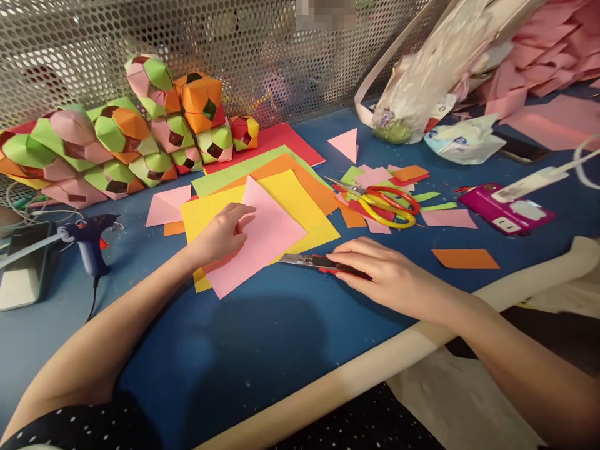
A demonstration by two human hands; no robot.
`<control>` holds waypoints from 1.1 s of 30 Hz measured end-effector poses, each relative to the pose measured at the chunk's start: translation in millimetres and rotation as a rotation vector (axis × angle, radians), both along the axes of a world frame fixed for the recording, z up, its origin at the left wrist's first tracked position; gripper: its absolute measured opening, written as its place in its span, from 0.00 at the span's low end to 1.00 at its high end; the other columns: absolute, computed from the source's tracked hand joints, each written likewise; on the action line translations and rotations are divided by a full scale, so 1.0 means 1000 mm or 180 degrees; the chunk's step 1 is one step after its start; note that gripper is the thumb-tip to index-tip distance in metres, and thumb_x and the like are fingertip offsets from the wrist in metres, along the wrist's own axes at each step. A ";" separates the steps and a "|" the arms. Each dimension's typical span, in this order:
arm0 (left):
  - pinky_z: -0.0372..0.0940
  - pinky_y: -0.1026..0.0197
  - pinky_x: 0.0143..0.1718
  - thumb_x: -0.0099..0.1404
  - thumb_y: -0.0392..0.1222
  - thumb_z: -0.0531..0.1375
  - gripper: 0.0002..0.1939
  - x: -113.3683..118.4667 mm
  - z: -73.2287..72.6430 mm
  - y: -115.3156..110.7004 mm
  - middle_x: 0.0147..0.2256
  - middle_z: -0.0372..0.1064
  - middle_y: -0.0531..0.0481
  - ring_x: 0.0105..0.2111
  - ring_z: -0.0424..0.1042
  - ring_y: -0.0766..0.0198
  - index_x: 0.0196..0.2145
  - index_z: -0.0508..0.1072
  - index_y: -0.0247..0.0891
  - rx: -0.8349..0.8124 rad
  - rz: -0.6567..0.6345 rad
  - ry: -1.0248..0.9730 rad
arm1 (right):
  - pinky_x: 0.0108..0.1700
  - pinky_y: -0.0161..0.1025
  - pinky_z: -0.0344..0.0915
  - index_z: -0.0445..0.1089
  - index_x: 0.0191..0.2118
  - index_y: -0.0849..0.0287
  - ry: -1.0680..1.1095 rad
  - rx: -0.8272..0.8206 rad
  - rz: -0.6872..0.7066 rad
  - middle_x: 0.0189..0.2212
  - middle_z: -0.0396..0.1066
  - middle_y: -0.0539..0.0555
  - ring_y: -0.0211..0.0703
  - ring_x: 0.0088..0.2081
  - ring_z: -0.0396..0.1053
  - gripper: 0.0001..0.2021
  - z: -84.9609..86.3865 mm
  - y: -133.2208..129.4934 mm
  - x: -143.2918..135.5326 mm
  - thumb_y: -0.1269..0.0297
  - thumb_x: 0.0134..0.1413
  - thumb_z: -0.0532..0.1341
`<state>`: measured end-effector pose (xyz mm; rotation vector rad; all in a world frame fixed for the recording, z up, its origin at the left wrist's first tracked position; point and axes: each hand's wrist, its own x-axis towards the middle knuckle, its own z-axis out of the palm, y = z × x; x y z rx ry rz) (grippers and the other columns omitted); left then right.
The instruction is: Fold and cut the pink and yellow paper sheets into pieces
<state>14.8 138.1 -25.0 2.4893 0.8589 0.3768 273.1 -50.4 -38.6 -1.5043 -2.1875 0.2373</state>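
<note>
Table: A blue tabletop (pixel 375 344) with a cream, rounded edge (pixel 365 372) stands before a perforated metal panel (pixel 281 62).
Backdrop: Folded multicoloured paper modules (pixel 126 131) line the panel at left.
Left hand: My left hand (pixel 220 234) rests over the smooth, pale pink paper sheet (pixel 269 234), fingers loosely bent, thumb apart from them.
Right hand: My right hand (pixel 382 269) grasps the slim utility knife with a black-and-red handle (pixel 335 265), its metal front beyond the fingertips.
Pink sheet: It lies angled atop the larger yellow paper (pixel 307 203), flat and pointed-cornered, beside the knife's tip.
</note>
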 end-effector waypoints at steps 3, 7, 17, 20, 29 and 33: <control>0.69 0.54 0.46 0.58 0.43 0.61 0.25 -0.002 0.000 0.003 0.51 0.65 0.43 0.43 0.71 0.58 0.54 0.66 0.39 0.0038 0.0012 0.0243 | 0.42 0.44 0.70 0.72 0.47 0.60 -0.0007 0.0070 -0.0047 0.40 0.71 0.59 0.45 0.42 0.70 0.13 0.000 -0.004 0.000 0.68 0.64 0.53; 0.65 0.47 0.51 0.56 0.50 0.64 0.33 -0.001 0.001 0.000 0.53 0.63 0.39 0.53 0.64 0.46 0.57 0.64 0.36 0.0252 -0.0123 0.0639 | 0.44 0.44 0.70 0.71 0.47 0.61 -0.0078 0.0202 -0.0098 0.41 0.71 0.59 0.45 0.43 0.69 0.12 -0.001 -0.008 -0.001 0.69 0.64 0.53; 0.69 0.54 0.41 0.56 0.44 0.61 0.29 0.000 -0.003 -0.005 0.47 0.68 0.42 0.42 0.72 0.53 0.55 0.65 0.37 0.0128 0.0049 0.0506 | 0.43 0.46 0.72 0.69 0.47 0.60 -0.0143 0.0428 -0.0191 0.42 0.71 0.59 0.47 0.43 0.71 0.10 -0.002 -0.007 -0.006 0.68 0.63 0.55; 0.69 0.58 0.35 0.56 0.38 0.56 0.25 -0.001 -0.009 -0.001 0.39 0.72 0.45 0.37 0.73 0.57 0.53 0.66 0.37 -0.0046 0.0187 0.0200 | 0.44 0.46 0.71 0.69 0.47 0.62 -0.0107 0.0479 -0.0275 0.42 0.71 0.60 0.47 0.43 0.71 0.10 -0.003 -0.004 -0.003 0.68 0.63 0.55; 0.66 0.55 0.43 0.55 0.52 0.61 0.32 0.006 0.005 -0.018 0.48 0.68 0.44 0.46 0.70 0.52 0.56 0.63 0.41 -0.0204 0.0295 0.0718 | 0.45 0.46 0.70 0.72 0.45 0.58 0.0001 0.0375 -0.0802 0.42 0.72 0.58 0.50 0.44 0.71 0.11 -0.018 0.005 0.009 0.62 0.62 0.56; 0.65 0.49 0.46 0.55 0.58 0.61 0.35 0.012 0.013 -0.028 0.52 0.62 0.40 0.48 0.68 0.46 0.56 0.62 0.40 0.0001 0.0234 0.1160 | 0.46 0.46 0.70 0.72 0.45 0.60 -0.0069 0.0333 -0.0771 0.42 0.72 0.59 0.49 0.43 0.71 0.11 -0.014 0.015 0.014 0.63 0.61 0.56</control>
